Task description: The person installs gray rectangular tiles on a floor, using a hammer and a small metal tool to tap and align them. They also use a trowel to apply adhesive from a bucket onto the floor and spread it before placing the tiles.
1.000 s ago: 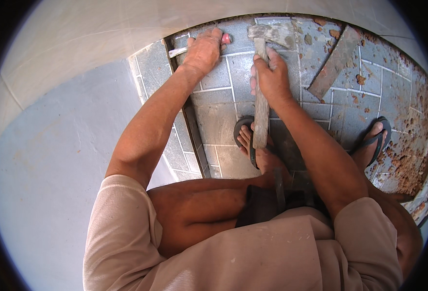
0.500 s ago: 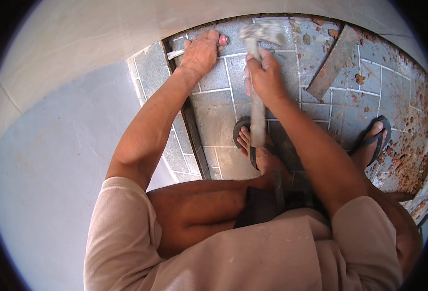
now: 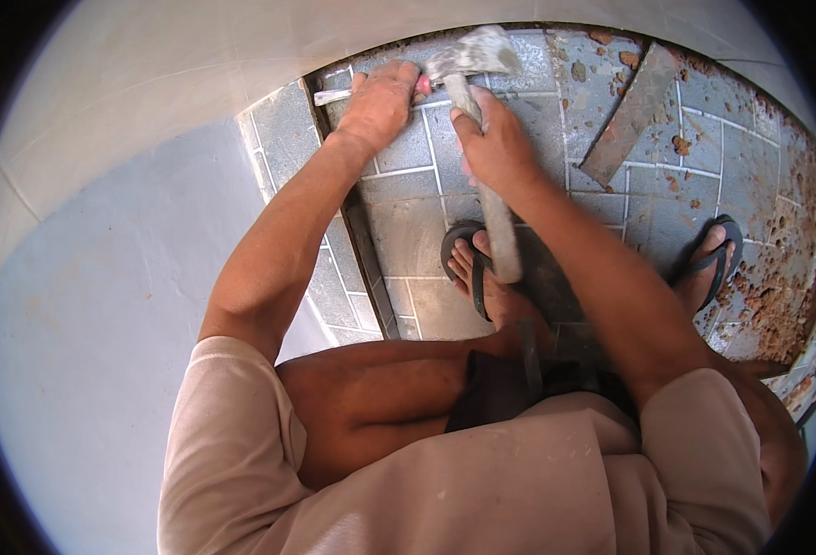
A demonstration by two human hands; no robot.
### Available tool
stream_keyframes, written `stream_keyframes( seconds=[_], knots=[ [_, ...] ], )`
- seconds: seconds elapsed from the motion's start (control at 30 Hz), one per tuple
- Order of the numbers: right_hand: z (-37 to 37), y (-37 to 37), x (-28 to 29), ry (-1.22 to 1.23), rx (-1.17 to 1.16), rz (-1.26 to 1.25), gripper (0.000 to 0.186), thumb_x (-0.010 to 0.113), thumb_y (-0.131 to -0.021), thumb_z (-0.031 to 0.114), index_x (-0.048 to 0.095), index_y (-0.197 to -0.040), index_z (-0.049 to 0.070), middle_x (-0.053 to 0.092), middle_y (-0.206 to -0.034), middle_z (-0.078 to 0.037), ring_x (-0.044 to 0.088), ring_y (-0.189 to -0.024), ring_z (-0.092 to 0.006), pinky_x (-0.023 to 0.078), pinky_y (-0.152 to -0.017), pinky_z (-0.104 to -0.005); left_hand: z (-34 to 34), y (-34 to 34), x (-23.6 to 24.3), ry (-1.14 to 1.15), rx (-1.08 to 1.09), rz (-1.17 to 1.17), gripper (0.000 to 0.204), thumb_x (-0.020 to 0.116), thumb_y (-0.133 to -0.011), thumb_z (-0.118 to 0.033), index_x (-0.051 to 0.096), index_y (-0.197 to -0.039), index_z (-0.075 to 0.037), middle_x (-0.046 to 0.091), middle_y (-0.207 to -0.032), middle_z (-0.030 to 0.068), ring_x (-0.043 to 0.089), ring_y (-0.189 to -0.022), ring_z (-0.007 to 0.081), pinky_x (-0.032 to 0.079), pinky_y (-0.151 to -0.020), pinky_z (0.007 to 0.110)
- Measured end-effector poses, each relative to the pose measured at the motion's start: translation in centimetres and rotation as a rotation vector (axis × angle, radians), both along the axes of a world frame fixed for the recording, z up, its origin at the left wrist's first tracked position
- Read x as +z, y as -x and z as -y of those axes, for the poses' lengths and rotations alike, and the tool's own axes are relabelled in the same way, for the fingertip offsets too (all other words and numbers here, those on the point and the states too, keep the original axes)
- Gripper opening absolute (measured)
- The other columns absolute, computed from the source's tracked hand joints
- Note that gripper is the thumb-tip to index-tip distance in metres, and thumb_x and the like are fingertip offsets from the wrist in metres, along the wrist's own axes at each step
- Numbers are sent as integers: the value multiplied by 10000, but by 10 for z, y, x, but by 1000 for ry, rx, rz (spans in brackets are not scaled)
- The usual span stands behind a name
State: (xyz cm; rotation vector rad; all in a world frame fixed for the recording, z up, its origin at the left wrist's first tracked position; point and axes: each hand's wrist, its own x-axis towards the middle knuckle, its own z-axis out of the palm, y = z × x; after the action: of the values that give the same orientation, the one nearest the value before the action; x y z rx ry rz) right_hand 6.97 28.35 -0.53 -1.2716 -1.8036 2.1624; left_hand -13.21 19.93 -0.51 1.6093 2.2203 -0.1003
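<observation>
My left hand [image 3: 380, 106] grips a chisel [image 3: 332, 96] lying sideways near the top edge of the grey tiles [image 3: 399, 148], its pale blade poking out left and red end right of my fingers. My right hand [image 3: 491, 139] is closed around the wooden handle of a hammer [image 3: 500, 231]; the blurred, dusty head is at the chisel's red end, and whether they touch I cannot tell. A long narrow groove [image 3: 362, 250] with a raised edge runs down from under the chisel's blade, left of my left foot [image 3: 482, 273].
A flat metal plate [image 3: 630, 116] lies to the right among reddish rubble [image 3: 769, 305]. A pale wall [image 3: 195, 46] borders the tiles above; a smooth bluish-grey surface [image 3: 84, 324] is at left. My right foot [image 3: 709, 268] is in a flip-flop at right.
The hammer head has swung left toward the chisel's red end, and my right hand has moved left with it. My left hand has shifted only slightly, still around the chisel.
</observation>
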Motion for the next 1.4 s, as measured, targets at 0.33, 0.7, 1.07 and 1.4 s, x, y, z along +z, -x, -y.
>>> stream_keyframes(
  seconds=[0.33, 0.7, 1.07, 1.4],
  knots=[
    [12, -5, 2, 117, -151, -61, 497, 624, -1076, 200, 493, -1509, -7, 613, -768, -75, 574, -487, -168, 463, -402, -361, -3, 7, -5, 13, 28, -84, 261, 625, -1043, -215, 563, -1256, -78, 635, -1335, 176, 599, -1292, 392, 427, -1018, 563],
    [2, 1, -8, 248, -236, -95, 336, 583, -1093, 205, 557, -1377, 28, 621, -784, -70, 579, -487, -169, 486, -406, -352, -4, 8, -8, 44, 40, -127, 268, 601, -1057, -218, 544, -1274, -71, 643, -1320, 167, 608, -1290, 383, 432, -1032, 571],
    [0, 5, -7, 311, -96, -27, 405, 598, -1079, 190, 549, -1441, 14, 609, -760, -56, 569, -480, -175, 473, -403, -370, -4, 12, -2, 70, 66, -98, 281, 558, -1084, -260, 568, -1277, -56, 638, -1325, 195, 598, -1300, 389, 404, -1071, 566],
    [-2, -13, 7, 81, -94, 16, 461, 623, -1075, 192, 524, -1491, 22, 619, -755, -73, 590, -484, -169, 480, -397, -365, 7, -28, -7, 4, 137, -44, 243, 593, -1066, -259, 555, -1237, -90, 647, -1274, 180, 608, -1267, 400, 416, -1002, 572]
  ],
)
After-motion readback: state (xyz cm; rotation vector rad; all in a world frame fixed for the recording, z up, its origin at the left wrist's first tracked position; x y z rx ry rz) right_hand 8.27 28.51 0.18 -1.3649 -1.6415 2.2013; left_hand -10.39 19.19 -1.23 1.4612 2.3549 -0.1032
